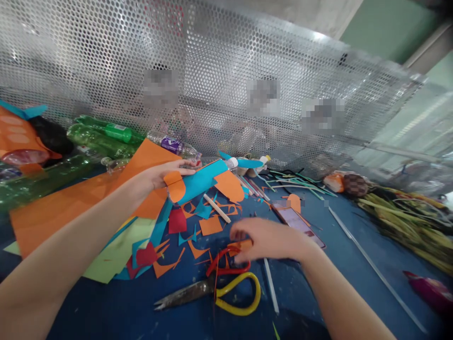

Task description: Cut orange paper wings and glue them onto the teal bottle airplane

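My left hand [166, 174] rests on a model plane [203, 182], a bottle wrapped in blue paper with a white cap and blue propeller blades. Its fingers bend over the upper side of the body; an orange paper tab and a rounded orange wing stick out from it. My right hand [271, 238], slightly blurred, hovers by the red handle of a pair of scissors [198, 292]. Thumb and fingers are curled but apart, with an orange paper piece [240, 246] showing between them; I see no firm hold on it. The scissors' other handle is yellow.
Orange sheets [88, 198], green sheets [113, 255] and paper scraps lie around the plane. Green bottles [102, 137] are at the back left. A phone [299, 222], straws [271, 285] and dried stalks [399, 226] are right. A perforated metal screen [212, 71] stands behind, people beyond it.
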Tool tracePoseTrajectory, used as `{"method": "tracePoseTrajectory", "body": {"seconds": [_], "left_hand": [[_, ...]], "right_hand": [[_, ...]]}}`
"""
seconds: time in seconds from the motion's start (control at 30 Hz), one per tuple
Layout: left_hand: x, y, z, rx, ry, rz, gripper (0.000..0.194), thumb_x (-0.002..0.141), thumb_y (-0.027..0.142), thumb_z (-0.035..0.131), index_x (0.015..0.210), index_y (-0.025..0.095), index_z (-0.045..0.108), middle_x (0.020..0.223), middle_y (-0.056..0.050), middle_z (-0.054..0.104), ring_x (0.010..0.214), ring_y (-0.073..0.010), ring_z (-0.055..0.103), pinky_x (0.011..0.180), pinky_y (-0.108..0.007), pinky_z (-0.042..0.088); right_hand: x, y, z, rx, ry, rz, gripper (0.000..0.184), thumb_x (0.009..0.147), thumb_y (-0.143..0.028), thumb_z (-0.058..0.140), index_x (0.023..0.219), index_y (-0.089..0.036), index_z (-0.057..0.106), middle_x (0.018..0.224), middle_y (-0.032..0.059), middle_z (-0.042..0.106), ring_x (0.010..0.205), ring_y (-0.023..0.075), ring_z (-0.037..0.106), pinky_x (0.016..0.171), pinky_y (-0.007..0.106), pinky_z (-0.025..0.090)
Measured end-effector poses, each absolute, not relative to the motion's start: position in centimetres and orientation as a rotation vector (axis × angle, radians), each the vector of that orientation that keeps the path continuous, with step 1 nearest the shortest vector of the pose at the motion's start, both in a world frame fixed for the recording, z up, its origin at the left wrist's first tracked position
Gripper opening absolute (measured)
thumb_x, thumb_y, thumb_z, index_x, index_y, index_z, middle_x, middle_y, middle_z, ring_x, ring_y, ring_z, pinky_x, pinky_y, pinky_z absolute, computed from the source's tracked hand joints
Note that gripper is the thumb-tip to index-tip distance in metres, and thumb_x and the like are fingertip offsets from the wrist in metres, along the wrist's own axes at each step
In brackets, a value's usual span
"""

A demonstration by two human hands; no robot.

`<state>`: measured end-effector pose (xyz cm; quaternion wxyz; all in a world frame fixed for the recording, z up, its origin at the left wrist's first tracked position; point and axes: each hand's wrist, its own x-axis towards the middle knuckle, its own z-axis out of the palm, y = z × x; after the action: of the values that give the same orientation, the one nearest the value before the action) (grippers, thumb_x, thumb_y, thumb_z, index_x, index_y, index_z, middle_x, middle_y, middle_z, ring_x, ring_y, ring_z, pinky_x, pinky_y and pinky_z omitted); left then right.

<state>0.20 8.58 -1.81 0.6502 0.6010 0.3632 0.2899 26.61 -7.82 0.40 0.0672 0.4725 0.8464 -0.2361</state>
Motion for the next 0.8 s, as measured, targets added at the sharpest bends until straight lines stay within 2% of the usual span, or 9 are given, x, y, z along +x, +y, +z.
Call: {"method": "tracePoseTrajectory", "body": {"seconds": [0.07, 0.13, 0.27, 0.4, 0.63, 0.8], "left_hand": [[0.3, 8.3, -1.5, 1.346, 0.839, 0.667, 0.046, 0.066, 0.032, 0.076, 0.106, 0.022, 0.054, 0.085, -0.004, 0.067, 0.070, -0.0187, 0.064, 0.059, -0.028, 0.052], [0.5, 7.9, -1.2, 1.343, 0.855, 0.672, 0.048, 0.065, 0.031, 0.076, 0.107, 0.021, 0.054, 0.083, -0.003, 0.067, 0.067, -0.0173, 0.063, 0.057, -0.026, 0.051], [0.5, 7.3, -0.6, 1.358, 0.872, 0.673, 0.050, 0.064, 0.033, 0.076, 0.108, 0.021, 0.055, 0.086, -0.004, 0.067, 0.071, -0.0191, 0.064, 0.057, -0.027, 0.051], [0.6, 7.4, -0.7, 1.364, 0.865, 0.694, 0.047, 0.064, 0.034, 0.076, 0.104, 0.021, 0.056, 0.086, -0.003, 0.067, 0.073, -0.0199, 0.064, 0.060, -0.028, 0.051], [0.7, 7.6, -0.8, 1.347, 0.889, 0.715, 0.046, 0.062, 0.032, 0.077, 0.102, 0.019, 0.057, 0.084, -0.003, 0.067, 0.070, -0.0174, 0.064, 0.060, -0.026, 0.050], [0.4, 7.5, -0.4, 1.327, 0.906, 0.722, 0.050, 0.063, 0.035, 0.077, 0.105, 0.019, 0.056, 0.083, -0.004, 0.068, 0.072, -0.0207, 0.064, 0.060, -0.028, 0.049]], "right_hand": [[24.9, -9.3, 0.1, 1.355, 2.528, -0.591, 0.051, 0.064, -0.052, 0.069, 0.099, -0.017, 0.058, 0.095, 0.0078, 0.060, 0.082, 0.0254, 0.058, 0.066, 0.032, 0.045], [23.7, -10.5, -0.4, 1.423, 2.530, -0.381, 0.057, 0.063, -0.049, 0.071, 0.104, -0.014, 0.055, 0.101, 0.0123, 0.056, 0.090, 0.0304, 0.055, 0.069, 0.037, 0.045], [22.7, -11.6, -0.9, 1.342, 2.553, -0.371, 0.070, 0.056, -0.045, 0.076, 0.114, -0.017, 0.050, 0.107, 0.0122, 0.050, 0.093, 0.0315, 0.050, 0.071, 0.040, 0.045], [22.9, -11.5, -0.9, 1.305, 2.561, -0.376, 0.064, 0.059, -0.037, 0.075, 0.114, -0.017, 0.049, 0.105, 0.0113, 0.049, 0.092, 0.0304, 0.049, 0.068, 0.038, 0.044], [23.5, -10.1, -1.4, 1.189, 2.617, -0.448, 0.059, 0.057, -0.040, 0.071, 0.108, -0.018, 0.052, 0.098, 0.0073, 0.050, 0.085, 0.0261, 0.051, 0.062, 0.032, 0.042], [22.6, -11.6, -0.5, 1.242, 2.644, -0.400, 0.055, 0.057, -0.032, 0.069, 0.107, -0.018, 0.051, 0.092, 0.0071, 0.056, 0.082, 0.0248, 0.053, 0.059, 0.029, 0.037]]}}
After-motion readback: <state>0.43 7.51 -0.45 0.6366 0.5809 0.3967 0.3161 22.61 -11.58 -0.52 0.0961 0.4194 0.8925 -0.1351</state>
